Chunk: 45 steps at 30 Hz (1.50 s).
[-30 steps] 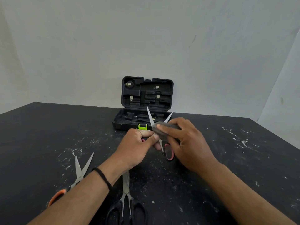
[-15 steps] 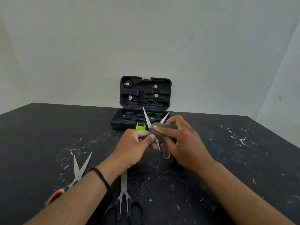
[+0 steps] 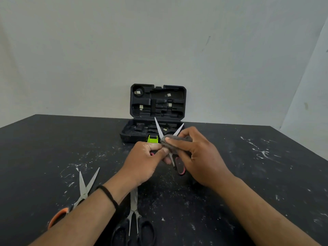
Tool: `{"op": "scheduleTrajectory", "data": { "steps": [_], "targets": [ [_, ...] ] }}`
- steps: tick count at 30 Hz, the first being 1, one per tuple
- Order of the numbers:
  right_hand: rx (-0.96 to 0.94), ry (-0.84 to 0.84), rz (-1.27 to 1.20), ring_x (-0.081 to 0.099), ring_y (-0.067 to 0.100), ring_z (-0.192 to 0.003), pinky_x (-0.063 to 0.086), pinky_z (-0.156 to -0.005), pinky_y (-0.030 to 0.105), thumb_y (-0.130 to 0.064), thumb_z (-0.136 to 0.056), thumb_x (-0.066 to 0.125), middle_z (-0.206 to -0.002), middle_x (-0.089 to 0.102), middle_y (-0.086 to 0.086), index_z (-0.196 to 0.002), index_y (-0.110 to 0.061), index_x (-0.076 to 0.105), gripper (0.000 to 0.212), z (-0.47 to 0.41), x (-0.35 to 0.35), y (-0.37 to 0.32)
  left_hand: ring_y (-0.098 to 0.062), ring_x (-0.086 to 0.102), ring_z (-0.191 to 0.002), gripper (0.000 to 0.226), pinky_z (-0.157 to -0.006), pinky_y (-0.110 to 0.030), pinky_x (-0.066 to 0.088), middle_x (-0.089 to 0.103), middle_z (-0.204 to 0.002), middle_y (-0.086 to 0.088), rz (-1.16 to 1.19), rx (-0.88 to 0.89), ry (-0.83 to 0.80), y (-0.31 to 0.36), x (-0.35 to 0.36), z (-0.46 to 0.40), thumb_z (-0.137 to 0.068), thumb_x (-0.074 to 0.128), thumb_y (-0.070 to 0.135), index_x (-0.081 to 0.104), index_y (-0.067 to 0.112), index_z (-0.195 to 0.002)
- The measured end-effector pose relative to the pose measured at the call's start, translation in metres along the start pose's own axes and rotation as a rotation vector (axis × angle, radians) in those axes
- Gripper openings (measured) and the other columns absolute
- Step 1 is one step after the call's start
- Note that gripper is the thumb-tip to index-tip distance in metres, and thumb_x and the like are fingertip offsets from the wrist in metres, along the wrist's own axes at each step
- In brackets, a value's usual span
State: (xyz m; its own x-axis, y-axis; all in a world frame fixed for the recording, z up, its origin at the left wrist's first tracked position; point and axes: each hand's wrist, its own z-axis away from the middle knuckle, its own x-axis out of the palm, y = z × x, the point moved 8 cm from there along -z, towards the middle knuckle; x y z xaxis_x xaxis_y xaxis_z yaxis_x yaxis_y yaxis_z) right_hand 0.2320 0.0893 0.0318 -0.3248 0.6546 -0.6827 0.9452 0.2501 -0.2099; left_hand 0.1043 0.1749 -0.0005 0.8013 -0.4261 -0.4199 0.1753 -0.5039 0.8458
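Observation:
A pair of scissors with red-and-black handles [image 3: 180,166] is held above the black table, its two silver blades [image 3: 158,128] spread apart and pointing away from me. My left hand [image 3: 143,161] grips one handle, fingers curled round it. My right hand [image 3: 197,155] pinches a grey abrasive pad [image 3: 171,138] against the blades near the pivot. The second handle shows below my right fingers.
An open black tool case [image 3: 158,112] with a green latch [image 3: 153,138] stands just behind the hands. Orange-handled scissors [image 3: 83,189] lie open at the front left. Black-handled scissors [image 3: 134,222] lie shut under my left forearm. White flecks dot the black table [image 3: 257,166].
The grey pad in my right hand has slid slightly along the blades. The view has shifted a little; both hands keep their hold.

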Motion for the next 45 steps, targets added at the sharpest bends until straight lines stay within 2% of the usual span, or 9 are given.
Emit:
{"op": "scheduleTrajectory", "data": {
  "steps": [3, 6, 13, 16, 20, 25, 32, 40, 45],
  "targets": [
    [0.073, 0.128, 0.076, 0.057, 0.015, -0.091, 0.054, -0.064, 0.032, -0.021, -0.098, 0.064, -0.115, 0.056, -0.003, -0.132, -0.038, 0.066, 0.039, -0.002, -0.009, 0.019, -0.027, 0.048, -0.053, 0.036, -0.06, -0.035, 0.042, 0.073, -0.068, -0.006, -0.045, 0.004, 0.014, 0.004, -0.002, 0.002, -0.099, 0.062, 0.036, 0.079, 0.022, -0.07],
    [0.226, 0.224, 0.137, 0.058, 0.019, -0.083, 0.048, -0.058, 0.029, -0.019, -0.099, 0.062, -0.109, 0.055, -0.001, -0.133, -0.032, 0.067, 0.036, 0.001, -0.018, 0.036, -0.027, 0.067, -0.074, 0.038, -0.083, -0.04, 0.051, 0.077, -0.083, 0.015, -0.142, -0.019, -0.015, 0.002, 0.003, 0.004, -0.097, 0.062, 0.04, 0.08, 0.022, -0.069],
    [0.051, 0.19, 0.078, 0.05, 0.006, -0.082, 0.052, -0.059, 0.026, -0.023, -0.099, 0.062, -0.111, 0.055, -0.005, -0.13, -0.034, 0.068, 0.034, -0.003, -0.025, 0.001, -0.006, 0.032, -0.037, 0.032, -0.045, -0.017, 0.029, 0.064, -0.05, 0.007, -0.091, 0.004, 0.071, 0.009, -0.003, 0.001, -0.1, 0.062, 0.029, 0.076, 0.024, -0.072],
    [0.03, 0.054, 0.047, 0.051, 0.006, -0.085, 0.052, -0.061, 0.028, -0.026, -0.1, 0.062, -0.11, 0.053, -0.008, -0.131, -0.036, 0.068, 0.033, -0.004, -0.002, -0.01, -0.005, 0.04, -0.039, 0.033, -0.047, -0.021, 0.032, 0.066, -0.054, 0.006, -0.193, 0.07, 0.125, 0.011, -0.009, 0.003, -0.1, 0.061, 0.034, 0.076, 0.026, -0.072],
    [0.075, 0.18, 0.167, 0.056, 0.016, -0.085, 0.052, -0.054, 0.031, -0.02, -0.097, 0.063, -0.108, 0.055, -0.001, -0.131, -0.032, 0.068, 0.036, -0.006, -0.016, 0.0, 0.001, 0.051, -0.042, 0.031, -0.047, -0.013, 0.032, 0.062, -0.052, 0.023, -0.341, 0.135, 0.2, 0.022, -0.012, 0.008, -0.099, 0.061, 0.037, 0.076, 0.028, -0.074],
    [0.283, 0.276, 0.237, 0.057, 0.018, -0.084, 0.048, -0.054, 0.029, -0.02, -0.1, 0.059, -0.109, 0.054, 0.0, -0.133, -0.029, 0.067, 0.035, 0.0, -0.039, 0.025, 0.001, 0.063, -0.059, 0.032, -0.062, -0.031, 0.056, 0.068, -0.063, 0.022, -0.511, 0.187, 0.229, 0.026, -0.008, 0.01, -0.098, 0.059, 0.046, 0.077, 0.031, -0.076],
    [-0.043, 0.195, 0.143, 0.056, 0.012, -0.088, 0.056, -0.056, 0.033, -0.016, -0.096, 0.065, -0.112, 0.056, -0.001, -0.133, -0.026, 0.067, 0.038, 0.001, -0.021, -0.02, 0.003, 0.054, -0.047, 0.032, -0.051, -0.023, 0.037, 0.058, -0.051, 0.028, -0.405, 0.145, 0.247, 0.03, -0.014, 0.011, -0.1, 0.059, 0.041, 0.069, 0.036, -0.069],
    [0.181, 0.273, 0.169, 0.053, 0.012, -0.072, 0.045, -0.05, 0.025, -0.019, -0.097, 0.063, -0.104, 0.055, -0.002, -0.128, -0.031, 0.067, 0.033, -0.002, -0.027, 0.014, 0.002, 0.054, -0.045, 0.026, -0.05, -0.018, 0.038, 0.061, -0.053, 0.025, -0.387, 0.165, 0.165, 0.026, -0.009, 0.007, -0.099, 0.06, 0.04, 0.076, 0.03, -0.08],
    [0.294, 0.308, 0.054, 0.051, 0.008, -0.072, 0.043, -0.059, 0.022, -0.02, -0.099, 0.063, -0.107, 0.051, -0.008, -0.132, -0.036, 0.066, 0.037, 0.008, -0.044, 0.049, -0.01, 0.03, -0.043, 0.028, -0.045, -0.021, 0.026, 0.059, -0.051, 0.004, 0.098, -0.094, 0.024, 0.005, -0.006, 0.003, -0.101, 0.059, 0.028, 0.079, 0.022, -0.082]
  ]
}}
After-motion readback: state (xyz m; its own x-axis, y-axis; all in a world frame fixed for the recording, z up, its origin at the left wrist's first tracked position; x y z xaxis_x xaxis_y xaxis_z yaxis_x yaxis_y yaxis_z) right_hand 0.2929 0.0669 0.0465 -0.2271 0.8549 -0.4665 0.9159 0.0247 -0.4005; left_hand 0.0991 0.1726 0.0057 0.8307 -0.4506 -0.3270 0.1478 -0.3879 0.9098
